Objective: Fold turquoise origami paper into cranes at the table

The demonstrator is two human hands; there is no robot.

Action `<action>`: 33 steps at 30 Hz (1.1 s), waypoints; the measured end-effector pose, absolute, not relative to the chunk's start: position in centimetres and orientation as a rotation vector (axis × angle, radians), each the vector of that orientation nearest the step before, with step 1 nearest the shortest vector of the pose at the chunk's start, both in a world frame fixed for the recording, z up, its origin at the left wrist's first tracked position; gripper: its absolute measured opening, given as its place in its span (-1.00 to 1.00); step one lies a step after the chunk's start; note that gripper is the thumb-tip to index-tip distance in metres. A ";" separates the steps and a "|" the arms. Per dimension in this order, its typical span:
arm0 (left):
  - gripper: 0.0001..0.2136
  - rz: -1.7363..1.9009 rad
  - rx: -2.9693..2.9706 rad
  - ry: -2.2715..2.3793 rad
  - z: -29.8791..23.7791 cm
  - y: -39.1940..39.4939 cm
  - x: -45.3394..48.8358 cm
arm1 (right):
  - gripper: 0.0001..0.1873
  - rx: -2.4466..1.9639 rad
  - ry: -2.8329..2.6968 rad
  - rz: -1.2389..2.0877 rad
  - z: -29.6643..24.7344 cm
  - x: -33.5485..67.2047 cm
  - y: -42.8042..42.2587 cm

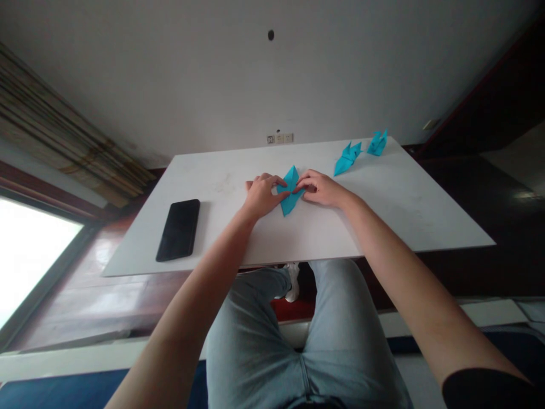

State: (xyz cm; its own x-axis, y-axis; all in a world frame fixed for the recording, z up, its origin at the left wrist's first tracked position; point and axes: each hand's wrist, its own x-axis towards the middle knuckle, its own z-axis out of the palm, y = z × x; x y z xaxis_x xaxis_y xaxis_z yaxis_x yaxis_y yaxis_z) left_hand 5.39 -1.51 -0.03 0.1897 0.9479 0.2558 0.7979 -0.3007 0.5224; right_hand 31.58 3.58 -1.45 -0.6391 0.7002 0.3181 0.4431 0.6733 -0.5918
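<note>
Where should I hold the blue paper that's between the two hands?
Probably by the left and right sides of the blue paper, one hand coming from each side. The left hand and right hand touch it there, and its pointed far and near ends stick out uncovered.

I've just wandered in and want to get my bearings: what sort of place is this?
Probably a room in a home, though I can't be sure: a striped curtain hangs near a bright pane, and a white table stands before a wall with power sockets.
</note>
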 end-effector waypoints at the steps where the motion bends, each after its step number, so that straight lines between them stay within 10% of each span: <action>1: -0.76 0.793 2.189 1.665 -0.1 -1.4 5.2 | -0.64 -0.889 -2.367 0.588 -1.5 31.5 3.6; 14: -0.50 0.945 2.050 1.200 -0.8 -0.2 4.9 | -0.50 -1.189 -2.357 0.308 -0.2 31.2 2.4; 33: -0.83 0.890 2.379 1.170 0.5 -1.4 4.9 | -0.75 -1.000 -2.350 0.529 -0.6 31.7 3.2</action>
